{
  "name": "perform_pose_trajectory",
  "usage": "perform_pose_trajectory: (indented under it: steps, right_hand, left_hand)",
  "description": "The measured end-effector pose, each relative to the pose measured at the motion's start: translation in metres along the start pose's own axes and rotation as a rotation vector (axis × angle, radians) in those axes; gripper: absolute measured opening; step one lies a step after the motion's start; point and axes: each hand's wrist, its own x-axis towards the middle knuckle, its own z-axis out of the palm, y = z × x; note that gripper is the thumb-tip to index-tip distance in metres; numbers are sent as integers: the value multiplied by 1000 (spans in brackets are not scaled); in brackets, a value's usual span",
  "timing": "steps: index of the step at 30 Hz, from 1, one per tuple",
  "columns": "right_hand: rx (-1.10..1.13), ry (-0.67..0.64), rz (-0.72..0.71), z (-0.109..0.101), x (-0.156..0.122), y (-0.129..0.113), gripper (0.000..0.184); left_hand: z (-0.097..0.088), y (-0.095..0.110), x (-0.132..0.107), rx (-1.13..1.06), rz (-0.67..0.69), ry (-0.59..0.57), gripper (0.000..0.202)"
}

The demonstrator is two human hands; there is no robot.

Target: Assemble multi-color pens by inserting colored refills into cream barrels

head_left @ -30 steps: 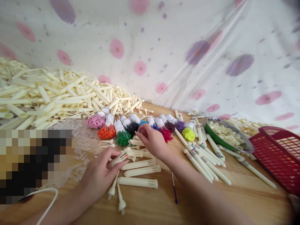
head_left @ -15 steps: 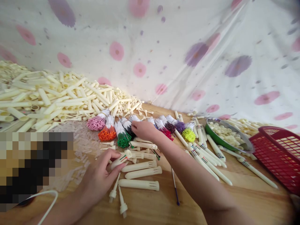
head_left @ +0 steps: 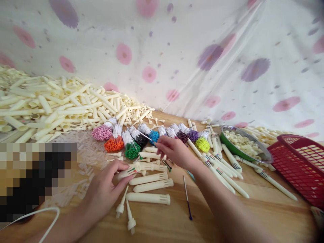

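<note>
My left hand [head_left: 103, 182] is closed around a cream pen barrel [head_left: 126, 172], tilted with its slotted end up and to the right. Green, red and orange pieces show in its slots. Over the middle of the table, my right hand [head_left: 174, 151] pinches a thin pen refill [head_left: 146, 136], whose white tube points up and left; its other end is hidden by the hand. Just behind those fingers sits a blue-tipped refill bundle [head_left: 153, 135]. Below and between the hands lie several cream barrels [head_left: 152, 199] and two small nozzle-like parts [head_left: 131, 221].
Bundles of refills in other colours, such as orange [head_left: 114, 145] and yellow [head_left: 202, 144], form a row. A heap of barrels [head_left: 50, 104] fills the left. Filled pens [head_left: 225, 177], a green bowl [head_left: 238, 148] and a red basket [head_left: 296, 165] are at right. One purple-tipped refill [head_left: 187, 199] lies in front.
My right hand has come back from the row of bundles, toward me and to the right, with a refill in its fingers. My left hand keeps its barrel in nearly the same place.
</note>
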Motion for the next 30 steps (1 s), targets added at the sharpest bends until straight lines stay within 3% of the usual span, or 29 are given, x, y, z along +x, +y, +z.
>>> perform_pose_trajectory:
  steps: [4, 8, 15, 23, 30]
  right_hand:
    - [-117, 76, -104, -19, -48, 5, 18]
    - [-286, 94, -197, -27, -75, 7, 17]
    - [-464, 57, -316, -17, -73, -3, 28]
    - [-481, 52, -283, -21, -73, 0, 25]
    - [-498, 39, -318, -9, -70, -8, 32]
  left_hand:
    - [-1, 1, 2, 41, 114, 47, 9]
    - [-2, 2, 3, 103, 212, 87, 8]
    - [-2, 3, 5, 164, 320, 97, 4]
    - [-3, 4, 4, 171, 308, 100, 4]
    - [-2, 7, 5, 138, 283, 84, 2]
